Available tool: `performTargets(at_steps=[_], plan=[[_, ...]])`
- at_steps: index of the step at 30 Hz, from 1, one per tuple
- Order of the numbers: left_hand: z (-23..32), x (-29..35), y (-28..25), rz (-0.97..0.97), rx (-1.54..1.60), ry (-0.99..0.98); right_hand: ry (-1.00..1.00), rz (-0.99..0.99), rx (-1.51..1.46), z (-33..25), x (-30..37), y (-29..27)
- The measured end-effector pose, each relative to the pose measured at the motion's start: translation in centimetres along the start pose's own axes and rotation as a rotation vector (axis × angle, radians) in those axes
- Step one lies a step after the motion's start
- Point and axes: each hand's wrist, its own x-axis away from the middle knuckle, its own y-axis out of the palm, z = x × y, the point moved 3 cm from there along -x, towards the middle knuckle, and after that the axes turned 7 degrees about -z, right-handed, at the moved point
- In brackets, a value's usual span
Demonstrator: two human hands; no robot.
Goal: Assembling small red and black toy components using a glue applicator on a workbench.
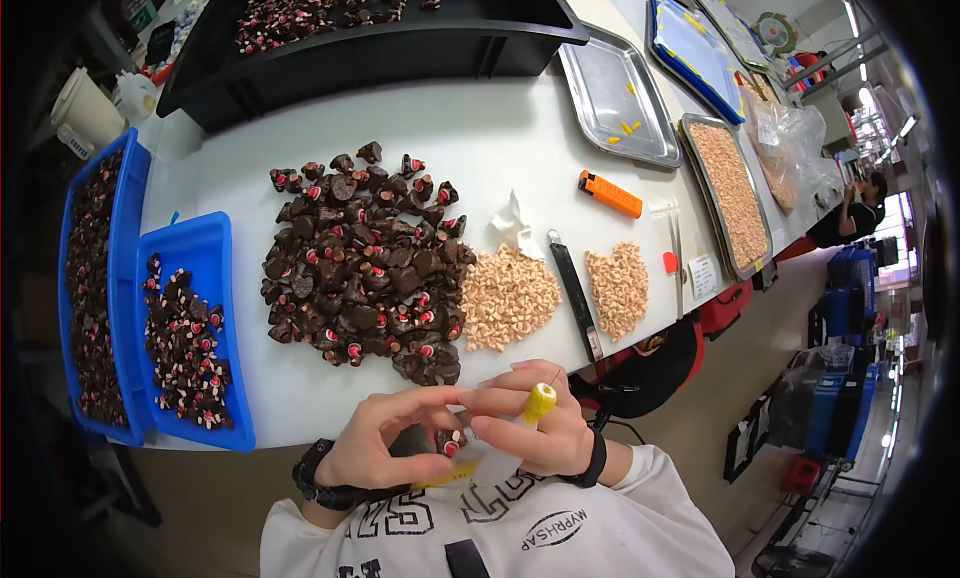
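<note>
Pinching the dark brown piece [450, 442] between thumb and fingers of the left hand [385, 440]; clamping the yellow-tipped tube [539, 404] within curled fingers of the right hand [550, 442]; possibly risking a drop below the fingertips through loose pinching.

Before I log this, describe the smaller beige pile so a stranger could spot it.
On the white table, find the big heap of dark pieces. To its right, past the larger beige pile and a slim black tool, lies the smaller beige pile. Unlike its neighbour, it touches no dark pieces.
</note>
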Motion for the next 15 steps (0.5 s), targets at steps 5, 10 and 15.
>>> performTargets(at_steps=[5, 10, 15], plan=[[-0.2, 0.1, -0.2, -0.016, -0.011, -0.072, -0.062, 0.111, 0.076, 0.2, -0.1, -0.2], [-0.1, 0.0, 0.0, -0.014, -0.064, 0.022, -0.074, 0.123, 0.076, 0.3, 0.5, -0.1], [-1.5, 0.1, -0.1, 0.288, 0.110, 0.269, -0.019, 0.200, -0.100, 0.3, 0.4, 0.6]])
